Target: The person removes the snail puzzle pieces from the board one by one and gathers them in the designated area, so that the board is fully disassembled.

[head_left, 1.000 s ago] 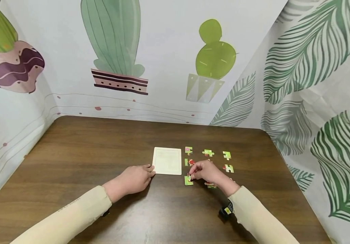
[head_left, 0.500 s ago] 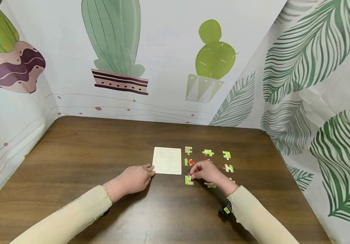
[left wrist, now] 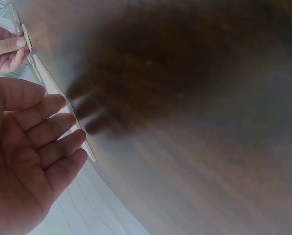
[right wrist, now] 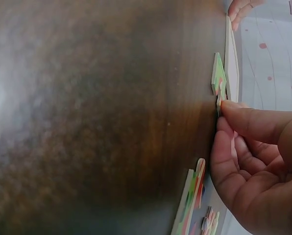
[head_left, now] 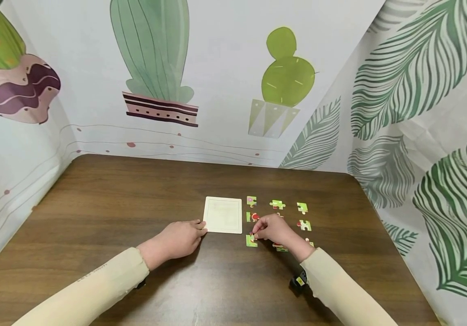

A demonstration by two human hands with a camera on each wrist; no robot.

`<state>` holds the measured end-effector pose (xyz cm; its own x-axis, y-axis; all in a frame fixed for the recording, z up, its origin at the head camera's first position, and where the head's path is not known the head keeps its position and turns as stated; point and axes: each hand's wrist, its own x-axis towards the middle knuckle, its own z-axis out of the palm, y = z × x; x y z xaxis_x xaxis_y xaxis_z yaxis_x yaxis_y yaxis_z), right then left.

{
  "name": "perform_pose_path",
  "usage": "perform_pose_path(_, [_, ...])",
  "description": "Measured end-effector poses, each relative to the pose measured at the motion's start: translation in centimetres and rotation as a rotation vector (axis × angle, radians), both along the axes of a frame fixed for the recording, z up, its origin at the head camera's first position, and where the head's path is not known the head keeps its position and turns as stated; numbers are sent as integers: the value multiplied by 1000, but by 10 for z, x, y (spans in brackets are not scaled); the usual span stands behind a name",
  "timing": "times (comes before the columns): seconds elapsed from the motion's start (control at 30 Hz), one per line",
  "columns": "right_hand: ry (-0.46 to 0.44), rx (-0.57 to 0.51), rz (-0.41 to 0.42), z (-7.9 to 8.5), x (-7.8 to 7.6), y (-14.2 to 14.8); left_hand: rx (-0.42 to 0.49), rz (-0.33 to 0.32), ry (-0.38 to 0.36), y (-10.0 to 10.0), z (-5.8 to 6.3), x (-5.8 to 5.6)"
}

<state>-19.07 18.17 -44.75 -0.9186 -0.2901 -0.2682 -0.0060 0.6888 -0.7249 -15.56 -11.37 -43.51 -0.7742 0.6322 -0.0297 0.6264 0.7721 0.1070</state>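
Note:
A pale square puzzle board (head_left: 223, 215) lies flat near the middle of the table. My left hand (head_left: 178, 240) is at its lower left corner, fingertips touching the edge; in the left wrist view the fingers (left wrist: 58, 132) look gently bent along the board's side. Just right of the board, my right hand (head_left: 275, 228) pinches a green jigsaw piece (head_left: 251, 241) by its right side between thumb and fingers. In the right wrist view that piece (right wrist: 217, 76) appears slightly tilted, close to the board's edge. The right hand partly covers the pieces behind it.
Several other green and red jigsaw pieces lie spread in rows to the right, among them a corner piece (head_left: 302, 207), a piece with a red patch (head_left: 253, 217) and a top middle piece (head_left: 277, 204). A patterned wall sheet (head_left: 225, 90) stands behind the brown table (head_left: 135, 190).

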Motion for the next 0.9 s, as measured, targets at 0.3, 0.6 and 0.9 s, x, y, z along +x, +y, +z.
perform_pose_path(0.3, [14, 3, 3, 0, 0, -1, -4, -2, 3, 0, 0, -1])
perform_pose_path(0.6, [38, 19, 24, 2, 0, -2, 6, 11, -14, -2, 0, -2])
perform_pose_path(0.9, [36, 38, 41, 1, -1, -1, 8, 13, -8, -2, -2, -3])
